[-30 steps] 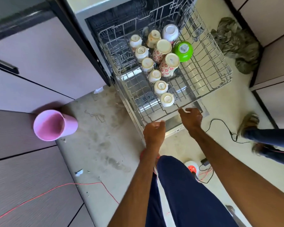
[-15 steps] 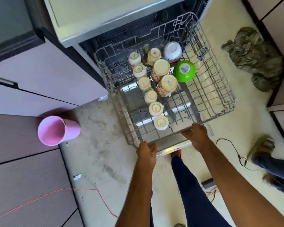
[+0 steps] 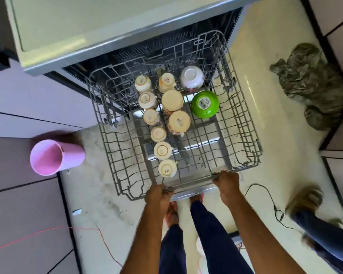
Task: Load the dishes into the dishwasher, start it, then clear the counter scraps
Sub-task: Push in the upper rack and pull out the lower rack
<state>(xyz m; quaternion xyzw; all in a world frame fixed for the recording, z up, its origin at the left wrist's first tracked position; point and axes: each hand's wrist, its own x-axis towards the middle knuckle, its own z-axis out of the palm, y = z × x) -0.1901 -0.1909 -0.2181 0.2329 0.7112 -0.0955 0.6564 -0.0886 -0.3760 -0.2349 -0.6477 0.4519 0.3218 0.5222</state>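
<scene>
Both hands are closed over the near rail of the dishwasher rack (image 3: 115, 155): the left hand (image 3: 158, 196) is curled around the wire towards the rack's left corner, and the right hand (image 3: 226, 182) is clamped on the same rail further right, knuckles up. From the head camera I look almost straight down on them.

The rack sits mostly outside the dark mouth of the dishwasher (image 3: 166, 40), over the lowered door – I can see only the door's silver edge (image 3: 190, 191) between the wrists. The load is all bottoms-up. A line of small cream cups (image 3: 165, 168) runs from the near rail back towards the machine. Just to their right stand two taller mugs (image 3: 178, 122) with patterned sides, touching each other. Behind them is a white bowl (image 3: 192, 79), and beside the mugs a green bowl (image 3: 205, 104) with a barcode sticker on its base. The right half of the rack holds only bare wire.

On the floor to the left a pink cup (image 3: 53, 157) sits against the cabinet fronts, and a thin red wire (image 3: 38, 234) trails across near it. To the right lies a crumpled cloth (image 3: 313, 84), well apart from the rack, and a black cable (image 3: 265, 196) loops past the right wrist. At the right edge I make out another person's foot (image 3: 305, 200) – too blurred to say more.
</scene>
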